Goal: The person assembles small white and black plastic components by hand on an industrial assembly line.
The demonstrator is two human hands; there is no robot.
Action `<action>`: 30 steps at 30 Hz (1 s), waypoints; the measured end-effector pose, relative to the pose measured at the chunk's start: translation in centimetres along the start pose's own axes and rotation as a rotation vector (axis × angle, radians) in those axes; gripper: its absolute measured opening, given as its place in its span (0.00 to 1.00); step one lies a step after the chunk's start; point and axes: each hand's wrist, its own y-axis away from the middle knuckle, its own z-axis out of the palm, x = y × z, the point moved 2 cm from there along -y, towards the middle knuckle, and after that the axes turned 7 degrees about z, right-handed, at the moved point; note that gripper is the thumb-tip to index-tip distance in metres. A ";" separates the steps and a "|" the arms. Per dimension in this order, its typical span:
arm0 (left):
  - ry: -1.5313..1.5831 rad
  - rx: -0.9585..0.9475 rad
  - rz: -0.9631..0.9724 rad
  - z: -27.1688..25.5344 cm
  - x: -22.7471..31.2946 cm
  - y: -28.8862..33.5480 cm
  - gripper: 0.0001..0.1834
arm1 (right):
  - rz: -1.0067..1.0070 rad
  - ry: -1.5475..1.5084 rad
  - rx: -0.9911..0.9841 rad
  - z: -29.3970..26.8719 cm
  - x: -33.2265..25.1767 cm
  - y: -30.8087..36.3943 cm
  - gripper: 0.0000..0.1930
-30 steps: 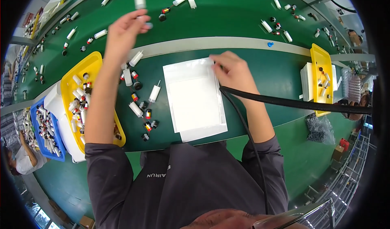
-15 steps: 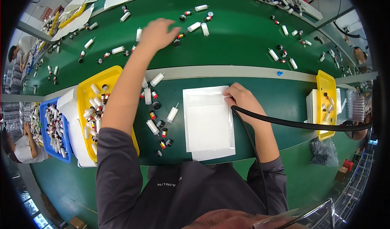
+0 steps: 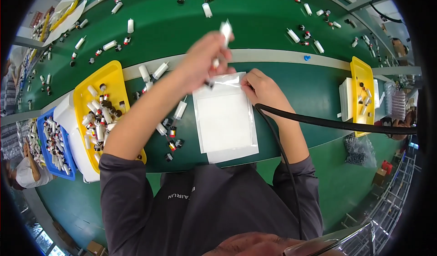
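My left hand (image 3: pixel 205 61) is over the top edge of a clear plastic bag, its fingers closed on a white tube (image 3: pixel 226 31) with a pointed tip. A small dark cap (image 3: pixel 209 84) shows below these fingers, blurred; other small parts may be in the grasp. At the upper right corner of the bag, my right hand (image 3: pixel 261 90) pinches the rim, thumb and fingers together. The clear plastic bag (image 3: pixel 227 158) lies flat on the green table with a white sheet (image 3: pixel 225 124) in it. Left of the bag are loose white tubes (image 3: pixel 180 109), banded red-and-black cylinders (image 3: pixel 172 131) and dark caps (image 3: pixel 169 157).
A yellow tray (image 3: pixel 117 76) of parts stands at left, with a blue tray (image 3: pixel 67 173) beyond it. Another yellow tray (image 3: pixel 359 65) is at right. Scattered sets lie on the green belt (image 3: pixel 255 28) behind a pale rail (image 3: pixel 273 56). A black cable (image 3: pixel 318 120) crosses my right wrist.
My left hand has come back from the belt, nearer and rightward, with a white tube in its fingers. Parts beside it have left the belt. The whole view has shifted slightly.
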 end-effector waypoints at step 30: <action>-0.139 -0.248 0.209 0.2 -5.1 -0.3 0.23 | 0.292 -1.362 0.190 2.4 0.3 -2.0 0.27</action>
